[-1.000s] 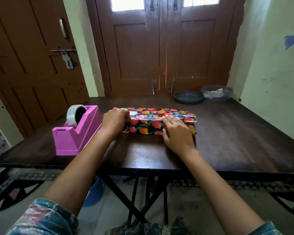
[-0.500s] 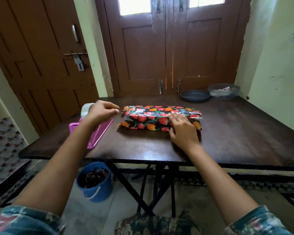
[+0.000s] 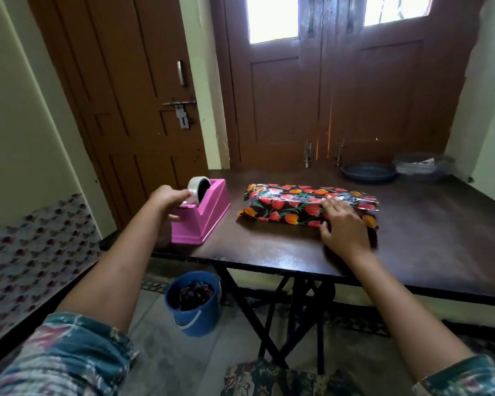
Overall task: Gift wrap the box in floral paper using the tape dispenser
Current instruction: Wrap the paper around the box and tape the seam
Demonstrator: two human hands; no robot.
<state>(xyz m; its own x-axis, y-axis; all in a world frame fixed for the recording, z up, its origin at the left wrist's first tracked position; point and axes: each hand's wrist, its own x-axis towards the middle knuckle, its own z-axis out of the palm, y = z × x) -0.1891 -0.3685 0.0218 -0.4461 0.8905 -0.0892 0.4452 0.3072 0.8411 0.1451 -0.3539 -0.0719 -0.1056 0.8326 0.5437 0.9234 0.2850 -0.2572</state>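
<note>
Your right hand (image 3: 344,225) lies flat atop the floral-wrapped box (image 3: 286,208), which stretches left from it; your left hand (image 3: 168,199) curls against the tape roll (image 3: 195,189) on the tape dispenser (image 3: 205,224); its fingertips are hidden, so its grip is unclear.

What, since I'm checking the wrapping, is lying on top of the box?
Floral paper covers it, and the right hand lies flat on its near right part. The box itself is hidden under the paper.
</note>
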